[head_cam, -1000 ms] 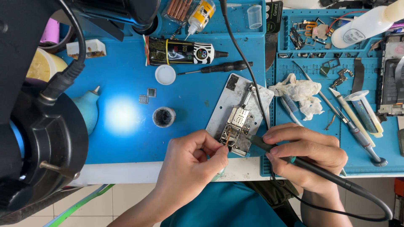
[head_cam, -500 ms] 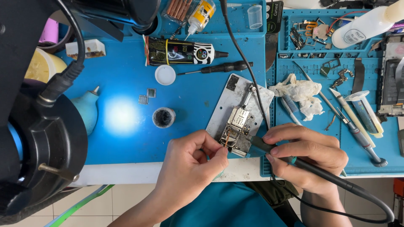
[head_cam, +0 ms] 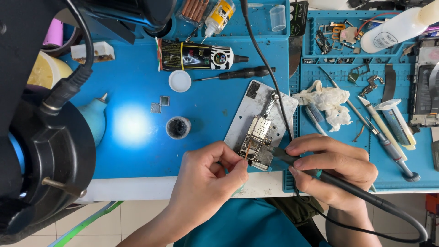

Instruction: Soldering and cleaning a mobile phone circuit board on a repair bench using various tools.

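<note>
Hands [head_cam: 206, 183] unmoved, circuit board [head_cam: 256, 142] between.

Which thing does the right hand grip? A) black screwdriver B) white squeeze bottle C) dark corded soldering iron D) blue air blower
C: the right hand wraps the dark corded soldering iron, its tip at the small circuit board on the metal plate, while the left hand pinches something thin there.

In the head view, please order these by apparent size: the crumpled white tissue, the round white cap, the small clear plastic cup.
1. Crumpled white tissue, clearly largest.
2. Round white cap and small clear plastic cup look alike; I cannot rank them.
</note>
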